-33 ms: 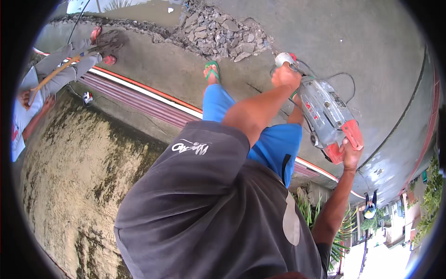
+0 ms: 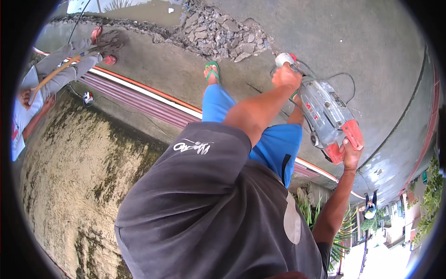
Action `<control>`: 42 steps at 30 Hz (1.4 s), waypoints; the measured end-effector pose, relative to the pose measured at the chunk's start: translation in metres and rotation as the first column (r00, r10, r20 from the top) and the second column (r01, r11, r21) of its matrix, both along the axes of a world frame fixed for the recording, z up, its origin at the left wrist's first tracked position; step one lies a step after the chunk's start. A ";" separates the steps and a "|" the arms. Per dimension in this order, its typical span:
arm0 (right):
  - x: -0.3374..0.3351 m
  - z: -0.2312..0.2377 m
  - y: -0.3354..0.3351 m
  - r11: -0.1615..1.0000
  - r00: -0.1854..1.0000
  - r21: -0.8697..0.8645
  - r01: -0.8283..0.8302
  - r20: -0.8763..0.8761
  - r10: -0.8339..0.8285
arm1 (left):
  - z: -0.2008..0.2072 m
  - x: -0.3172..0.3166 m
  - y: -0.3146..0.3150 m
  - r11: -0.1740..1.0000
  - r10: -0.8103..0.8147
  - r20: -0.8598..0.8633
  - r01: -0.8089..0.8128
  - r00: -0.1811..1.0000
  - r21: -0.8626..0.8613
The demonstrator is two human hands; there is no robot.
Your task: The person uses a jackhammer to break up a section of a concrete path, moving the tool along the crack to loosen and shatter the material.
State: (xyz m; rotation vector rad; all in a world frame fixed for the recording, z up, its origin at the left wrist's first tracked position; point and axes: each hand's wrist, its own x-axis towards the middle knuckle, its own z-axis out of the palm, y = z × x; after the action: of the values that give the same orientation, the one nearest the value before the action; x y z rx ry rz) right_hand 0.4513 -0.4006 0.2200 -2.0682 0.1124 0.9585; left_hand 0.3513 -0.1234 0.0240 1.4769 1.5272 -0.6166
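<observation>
A demolition hammer (image 2: pixel 325 109) with a grey body and red rear handles lies tilted across the right half of the view. At its front end my left hand (image 2: pixel 285 76) is closed around the grip, just behind the pale nose. My right hand (image 2: pixel 351 154) wraps the red rear handle. A dark power cord (image 2: pixel 354 86) loops beside the body. The tip of the tool is hidden or too small to make out.
Broken concrete rubble (image 2: pixel 227 37) is heaped ahead on the grey slab (image 2: pixel 367 42). Several maroon pipes (image 2: pixel 134 100) run behind my feet. At the left stands another person (image 2: pixel 69 60) holding a wooden handle (image 2: pixel 55 76). A stained wall (image 2: pixel 88 162) fills the lower left.
</observation>
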 end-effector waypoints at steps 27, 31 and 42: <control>0.001 -0.023 -0.031 0.982 0.982 -0.186 -0.008 0.184 0.043 | -0.002 0.004 -0.025 0.999 0.035 -0.022 -0.034 0.999 0.024; 0.004 -0.029 -0.041 0.978 0.948 -0.181 -0.104 0.278 0.152 | -0.005 0.006 -0.028 0.999 0.027 -0.018 -0.026 0.999 0.044; 0.004 -0.042 -0.053 0.984 0.936 -0.113 -0.135 0.311 0.164 | 0.006 0.013 -0.028 0.999 0.016 -0.049 -0.014 0.999 0.029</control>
State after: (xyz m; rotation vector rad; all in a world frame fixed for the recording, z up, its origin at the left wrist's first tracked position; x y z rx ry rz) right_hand 0.4549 -0.4539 0.1777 -2.3138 -0.1785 0.7036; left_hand 0.3642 -0.1509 0.0302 1.4808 1.5894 -0.6281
